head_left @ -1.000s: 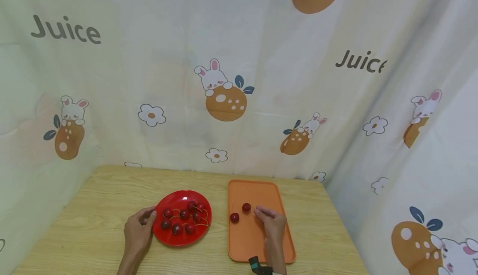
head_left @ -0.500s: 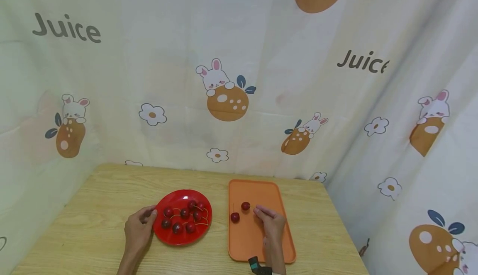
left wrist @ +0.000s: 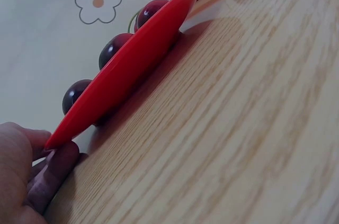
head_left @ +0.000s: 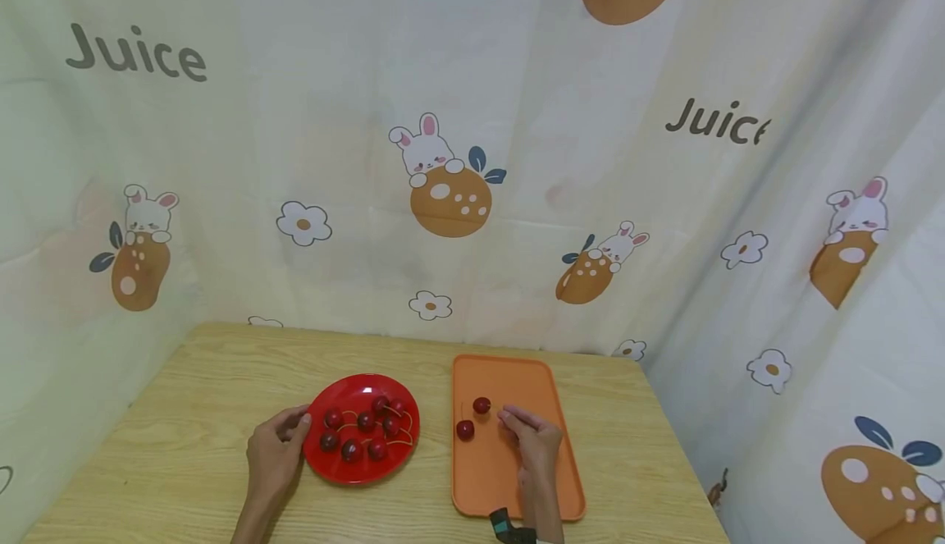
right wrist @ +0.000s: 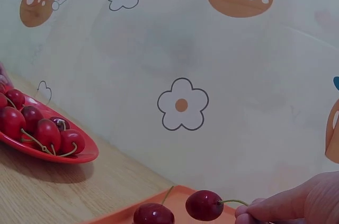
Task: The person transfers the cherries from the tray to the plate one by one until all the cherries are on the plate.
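Note:
My left hand (head_left: 275, 450) grips the left rim of a red plate (head_left: 354, 473), thumb on top and fingers beneath in the left wrist view. Several dark red cherries (head_left: 351, 450) with stems lie on that plate. Over an orange tray (head_left: 487, 486), my right hand (head_left: 537, 443) pinches the green stem of one cherry (right wrist: 204, 205) between thumb and fingers. A second cherry (head_left: 465, 429) sits near the tray's left edge, its stem pointing up. Whether the pinched cherry touches the tray is hard to tell.
Plate and tray stand side by side on a wooden table (head_left: 244, 363), with a strip of wood between them. A curtain (head_left: 354, 273) printed with rabbits, fruit and flowers hangs behind the table and along both sides.
The right hand and its cherry have shifted slightly left, toward the other cherry on the tray. The left hand keeps its grip on the plate's rim.

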`<control>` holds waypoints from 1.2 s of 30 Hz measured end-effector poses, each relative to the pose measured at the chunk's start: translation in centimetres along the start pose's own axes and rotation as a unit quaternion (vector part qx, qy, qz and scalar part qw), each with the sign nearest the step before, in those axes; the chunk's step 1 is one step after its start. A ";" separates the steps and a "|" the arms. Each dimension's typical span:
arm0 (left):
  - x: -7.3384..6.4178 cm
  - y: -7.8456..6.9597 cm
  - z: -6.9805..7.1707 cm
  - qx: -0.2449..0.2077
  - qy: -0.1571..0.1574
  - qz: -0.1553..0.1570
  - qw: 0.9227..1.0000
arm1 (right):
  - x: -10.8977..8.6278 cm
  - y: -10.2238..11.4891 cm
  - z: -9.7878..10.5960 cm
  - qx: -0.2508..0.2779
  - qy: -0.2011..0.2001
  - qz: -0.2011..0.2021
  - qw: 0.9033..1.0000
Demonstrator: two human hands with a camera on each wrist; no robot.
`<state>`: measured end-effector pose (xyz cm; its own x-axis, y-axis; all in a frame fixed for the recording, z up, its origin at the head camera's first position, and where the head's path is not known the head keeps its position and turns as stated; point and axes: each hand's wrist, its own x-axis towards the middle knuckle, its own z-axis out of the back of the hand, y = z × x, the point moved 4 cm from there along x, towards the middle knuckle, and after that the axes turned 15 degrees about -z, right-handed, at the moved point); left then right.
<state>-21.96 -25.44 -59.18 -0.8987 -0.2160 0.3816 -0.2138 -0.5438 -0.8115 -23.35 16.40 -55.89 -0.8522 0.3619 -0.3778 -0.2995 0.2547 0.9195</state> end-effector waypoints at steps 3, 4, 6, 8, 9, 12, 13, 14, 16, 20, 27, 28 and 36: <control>0.0 -0.1 0.0 0.002 0.003 0.001 1.000 | 0.0 -0.1 -0.1 0.004 0.006 0.004 1.000; -0.1 -0.1 0.0 0.002 0.004 0.001 1.000 | -0.1 -0.1 -0.1 0.006 0.008 0.005 1.000; -0.1 -0.1 0.0 0.003 0.004 0.002 1.000 | -0.1 -0.1 -0.2 0.009 0.013 0.003 1.000; -0.1 0.0 0.0 0.004 0.003 0.003 1.000 | -0.2 0.0 -0.3 0.013 0.019 0.000 1.000; -0.1 0.0 0.0 0.004 0.003 0.003 1.000 | -0.3 0.0 -0.4 0.014 0.022 -0.001 1.000; -0.1 -0.1 0.0 0.004 0.003 0.002 1.000 | -0.5 0.1 -0.6 0.014 0.031 0.002 0.999; -0.1 -0.1 0.0 0.004 0.003 0.001 1.000 | -0.6 0.1 -0.7 0.013 0.034 0.004 0.999; -0.1 -0.1 0.0 0.004 0.002 0.000 1.000 | -0.6 0.2 -0.8 0.014 0.037 0.005 0.999; -0.1 -0.2 0.1 0.005 0.001 -0.001 1.000 | -0.8 0.3 -0.9 0.010 0.042 0.010 0.999; -0.1 -0.3 0.1 0.005 -0.003 -0.004 1.000 | -1.0 0.5 -1.1 0.009 0.050 0.010 0.999; -0.1 -0.4 0.1 0.002 0.000 -0.004 1.000 | -1.2 0.5 -1.6 0.013 0.063 0.012 0.998; -0.1 -0.4 0.1 0.002 0.002 -0.003 1.000 | -1.2 0.5 -1.7 0.013 0.067 0.015 0.998; 0.0 -0.3 0.0 0.001 0.001 0.001 1.000 | -1.4 0.5 -2.3 0.010 0.078 0.017 0.997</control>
<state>-21.93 -25.30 -58.96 -0.8997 -0.2160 0.3794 -0.2114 -0.5449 -0.8114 -23.27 13.99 -54.64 -0.9181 0.2275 -0.3244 -0.2628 0.2632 0.9283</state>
